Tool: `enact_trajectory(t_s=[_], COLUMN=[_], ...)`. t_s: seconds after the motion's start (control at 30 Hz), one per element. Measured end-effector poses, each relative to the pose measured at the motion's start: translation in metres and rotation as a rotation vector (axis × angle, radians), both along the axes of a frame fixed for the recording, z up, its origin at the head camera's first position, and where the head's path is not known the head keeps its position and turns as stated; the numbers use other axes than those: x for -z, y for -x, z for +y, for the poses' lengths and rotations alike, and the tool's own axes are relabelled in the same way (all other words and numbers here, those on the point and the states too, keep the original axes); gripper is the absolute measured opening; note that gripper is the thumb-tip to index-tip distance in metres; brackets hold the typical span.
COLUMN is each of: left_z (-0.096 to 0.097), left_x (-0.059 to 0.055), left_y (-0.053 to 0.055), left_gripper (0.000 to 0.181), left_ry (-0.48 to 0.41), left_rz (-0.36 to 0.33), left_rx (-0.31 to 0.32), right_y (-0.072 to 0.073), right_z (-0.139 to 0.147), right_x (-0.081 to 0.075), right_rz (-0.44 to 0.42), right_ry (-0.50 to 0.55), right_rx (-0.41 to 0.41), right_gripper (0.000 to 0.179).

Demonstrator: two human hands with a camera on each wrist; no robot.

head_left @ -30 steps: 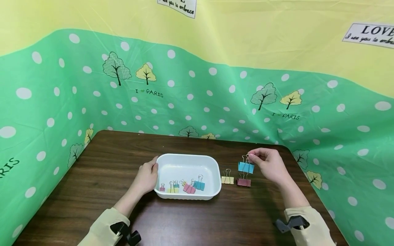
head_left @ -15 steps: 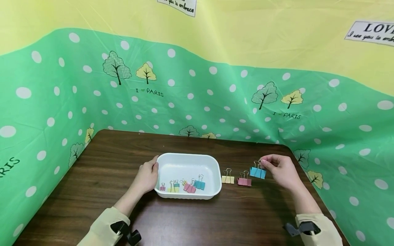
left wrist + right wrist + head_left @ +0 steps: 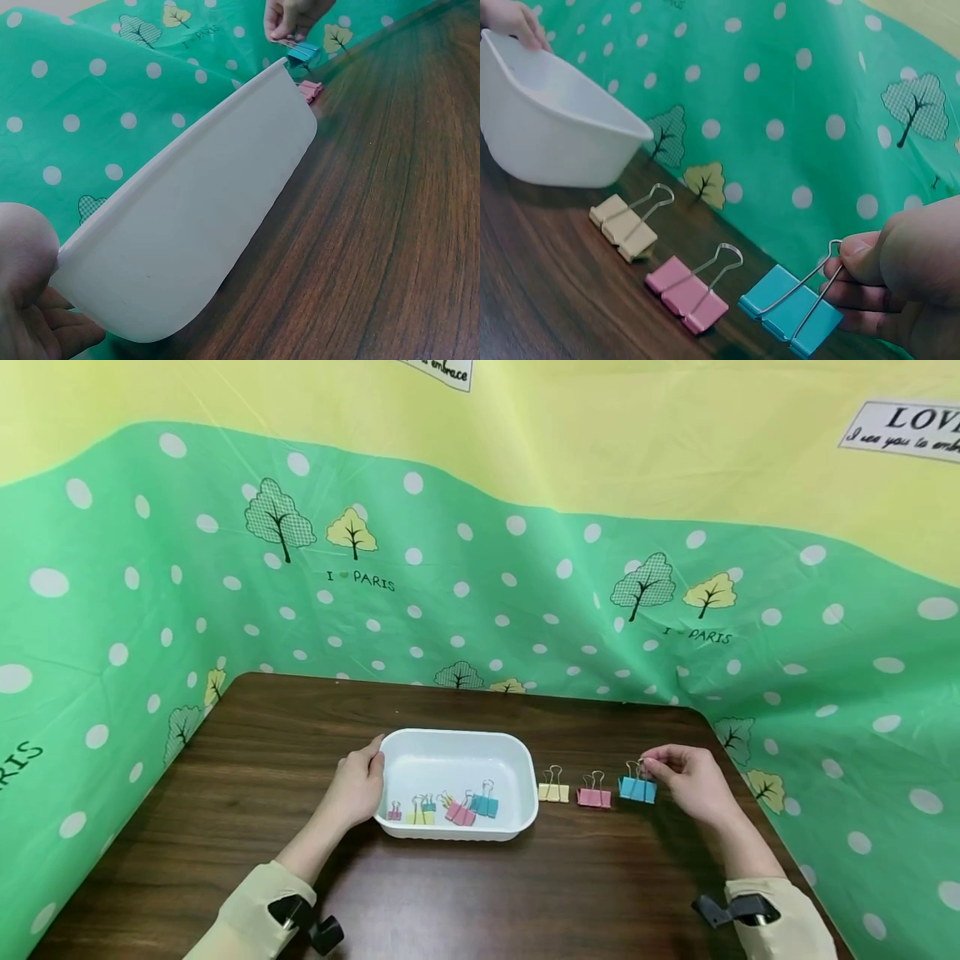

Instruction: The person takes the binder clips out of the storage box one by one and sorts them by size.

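Observation:
My right hand (image 3: 692,781) pinches a large blue binder clip (image 3: 791,309) by its wire handle, at the right end of a row. Left of it, a pink binder clip (image 3: 687,294) and a pale yellow binder clip (image 3: 624,228) stand on the table with their handles up. My left hand (image 3: 360,783) grips the left end of a white plastic tray (image 3: 456,833), thumb at the rim. Inside the tray, along the near side, lie several binder clips, among them a blue one (image 3: 484,806), a pink one (image 3: 460,813) and a small pink one (image 3: 394,813).
The dark wooden table (image 3: 480,902) ends at a green and yellow printed cloth (image 3: 450,527) hanging behind it and at both sides. Small dark devices are strapped at both wrists over the pale sleeves (image 3: 783,914).
My right hand has carried the blue binder clip rightward and down, from above the pink one to a spot on its right. The left hand keeps its grip on the tray.

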State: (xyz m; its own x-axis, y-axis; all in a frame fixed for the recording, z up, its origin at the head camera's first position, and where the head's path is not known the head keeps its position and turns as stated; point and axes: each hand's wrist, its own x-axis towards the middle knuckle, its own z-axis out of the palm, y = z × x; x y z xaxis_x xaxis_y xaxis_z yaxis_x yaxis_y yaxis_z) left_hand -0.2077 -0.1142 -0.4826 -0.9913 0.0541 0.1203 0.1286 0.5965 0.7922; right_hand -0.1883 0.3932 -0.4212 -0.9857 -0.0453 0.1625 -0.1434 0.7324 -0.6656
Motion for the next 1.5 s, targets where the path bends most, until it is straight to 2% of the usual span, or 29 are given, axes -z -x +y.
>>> enact_trajectory(t_s=[0.4,0.8,1.13,1.37,1.5], left_z=[-0.001,0.001,0.0,0.001,0.001], left_x=[0.0,-0.001,-0.002,-0.001,-0.001], left_y=[0.0,-0.003,-0.001,-0.001,-0.001], left_gripper=[0.047,0.047,0.047,0.047,0.046], left_ry=[0.006,-0.006,0.008,-0.003,-0.005], left_rz=[0.005,-0.008,0.001,0.004,0.004], left_rx=[-0.004,0.0,-0.005,0.0,-0.002], right_y=[0.005,0.002,0.008,0.012,0.015], right_z=[0.016,0.02,0.022,0.016,0.004], right_x=[0.029,0.041,0.036,0.021,0.01], right_rz=[-0.087,-0.095,-0.047,0.068,0.124], right_ry=[0.069,0.056,0.049,0.047,0.098], right_rx=[-0.003,0.036,0.07,0.145,0.166], right_gripper=[0.015,0.016,0.026,0.033,0.032])
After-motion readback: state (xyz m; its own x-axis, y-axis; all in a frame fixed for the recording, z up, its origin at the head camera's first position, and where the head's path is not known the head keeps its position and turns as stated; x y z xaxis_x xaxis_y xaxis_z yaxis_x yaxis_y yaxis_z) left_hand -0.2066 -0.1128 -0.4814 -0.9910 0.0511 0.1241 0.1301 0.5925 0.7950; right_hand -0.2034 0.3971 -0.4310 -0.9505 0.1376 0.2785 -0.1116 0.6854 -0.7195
